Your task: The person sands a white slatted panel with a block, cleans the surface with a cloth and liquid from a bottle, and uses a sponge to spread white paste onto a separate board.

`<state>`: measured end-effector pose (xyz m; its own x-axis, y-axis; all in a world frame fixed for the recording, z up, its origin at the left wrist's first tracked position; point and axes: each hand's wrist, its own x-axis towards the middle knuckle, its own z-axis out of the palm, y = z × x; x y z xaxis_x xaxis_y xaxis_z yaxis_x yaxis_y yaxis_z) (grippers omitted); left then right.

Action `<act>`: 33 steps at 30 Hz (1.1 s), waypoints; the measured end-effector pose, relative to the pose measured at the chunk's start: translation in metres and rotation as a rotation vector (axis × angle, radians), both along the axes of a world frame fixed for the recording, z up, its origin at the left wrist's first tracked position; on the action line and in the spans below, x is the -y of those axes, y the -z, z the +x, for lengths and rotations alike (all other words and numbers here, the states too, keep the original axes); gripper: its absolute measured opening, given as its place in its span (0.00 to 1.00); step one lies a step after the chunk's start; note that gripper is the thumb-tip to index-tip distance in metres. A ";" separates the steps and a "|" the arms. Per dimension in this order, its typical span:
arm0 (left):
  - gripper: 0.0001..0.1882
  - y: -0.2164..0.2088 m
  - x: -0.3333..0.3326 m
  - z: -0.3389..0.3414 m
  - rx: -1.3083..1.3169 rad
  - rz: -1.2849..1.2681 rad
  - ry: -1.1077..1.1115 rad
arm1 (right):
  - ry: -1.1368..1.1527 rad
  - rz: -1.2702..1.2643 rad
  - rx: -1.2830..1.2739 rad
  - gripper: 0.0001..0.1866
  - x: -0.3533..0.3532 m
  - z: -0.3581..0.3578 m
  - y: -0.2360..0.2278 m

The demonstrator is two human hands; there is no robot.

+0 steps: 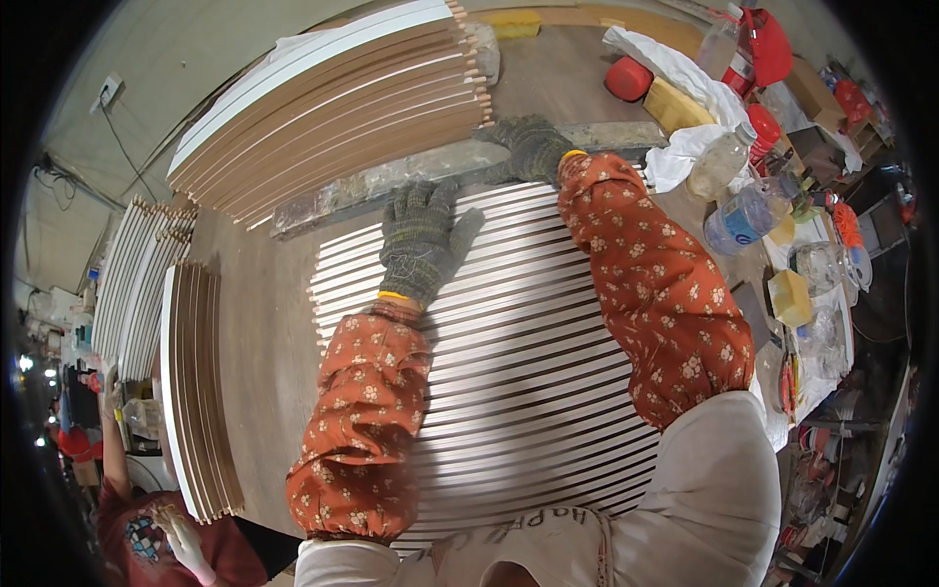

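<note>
Many long white slats (528, 391) with dark lines between them lie side by side on the table in front of me. Small wooden pegs stick out of their left ends. My left hand (423, 240), in a dark grey-green knit glove, rests flat on the far slats with its fingers spread. Beyond them runs a worn, stained straight bar (362, 181). Over this bar, at the far side of the slats, lies my right hand (533, 147) in a matching glove, its fingers stretched leftward and thumb apart. Both forearms wear orange flowered sleeves.
A tall stack of white-faced brown slats (333, 117) stands beyond the bar; two smaller bundles (191, 391) (142, 284) stand at left. Plastic bottles (738, 220), a red lid (628, 78) and yellow sponges (790, 298) crowd the right. Another person (161, 528) is at lower left.
</note>
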<state>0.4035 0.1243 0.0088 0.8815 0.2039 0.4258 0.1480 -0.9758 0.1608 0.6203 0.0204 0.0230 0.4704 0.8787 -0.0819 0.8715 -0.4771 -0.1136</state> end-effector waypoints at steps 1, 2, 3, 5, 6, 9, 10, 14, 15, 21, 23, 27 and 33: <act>0.31 -0.001 -0.002 -0.004 -0.034 0.004 -0.006 | -0.025 0.015 -0.037 0.41 -0.001 -0.005 0.000; 0.31 -0.003 -0.004 -0.006 -0.068 0.008 -0.010 | -0.048 0.030 -0.074 0.40 0.000 -0.009 0.000; 0.31 -0.004 -0.006 -0.007 -0.102 0.011 -0.012 | -0.056 0.086 -0.076 0.39 0.004 -0.014 0.003; 0.31 0.003 -0.003 0.003 -0.083 -0.013 0.020 | 0.007 0.169 -0.046 0.37 0.048 -0.018 -0.002; 0.31 0.008 -0.005 0.002 -0.083 -0.019 0.005 | 0.036 0.171 0.013 0.36 0.062 -0.027 -0.001; 0.32 0.005 -0.006 -0.006 -0.144 0.017 -0.051 | 0.046 0.188 0.141 0.34 0.106 -0.053 0.003; 0.33 0.004 -0.004 -0.002 -0.157 0.029 -0.047 | 0.055 0.172 0.189 0.34 0.115 -0.055 0.006; 0.32 0.006 -0.007 0.008 -0.127 0.167 -0.129 | 0.140 0.108 0.244 0.35 0.113 -0.056 0.013; 0.31 0.013 -0.014 0.013 -0.038 0.212 -0.107 | 0.182 0.130 0.226 0.35 0.109 -0.054 0.014; 0.34 0.012 -0.031 0.033 -0.240 0.103 -0.152 | 0.239 0.135 0.208 0.37 0.086 -0.032 0.021; 0.35 0.009 -0.032 0.037 -0.285 0.092 -0.152 | 0.208 0.218 0.254 0.37 0.090 -0.025 0.029; 0.35 0.009 -0.029 0.037 -0.282 0.096 -0.169 | 0.163 0.079 0.209 0.39 0.091 -0.068 0.007; 0.33 0.014 -0.034 0.035 -0.274 0.092 -0.167 | -0.269 0.117 0.142 0.38 0.123 -0.190 -0.008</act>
<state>0.4385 0.1578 -0.0055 0.9233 0.3273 0.2010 0.3331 -0.9429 0.0053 0.4299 -0.1030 0.0314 0.2200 0.9725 0.0769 0.9755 -0.2189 -0.0219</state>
